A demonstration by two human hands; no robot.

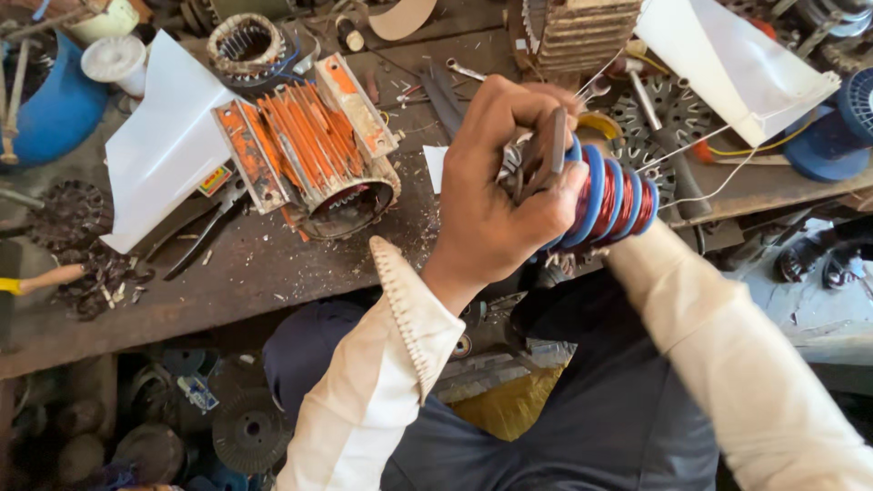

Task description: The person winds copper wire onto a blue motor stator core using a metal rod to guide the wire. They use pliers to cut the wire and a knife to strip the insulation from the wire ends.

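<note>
A blue stepped coil former (611, 195), wound with reddish copper wire in its grooves, is held up in front of the body, above the near edge of the workbench (227, 282). Its near end is gripped by the left hand (496, 195), whose fingers are closed tight around a dark flat tool (553, 150) and a bundle of wire ends pressed against the former. The right hand is hidden behind the former; only its cream sleeve (718, 336) is seen, so its grip cannot be told. The left wrist is bent upward, the forearm raised steeply from below. Should the grip slacken, the turns could likely spring out of the grooves and tangle. Left of the former, an orange finned motor housing (314, 150) lies on its side on the workbench, with white paper (164, 145) beside it.
</note>
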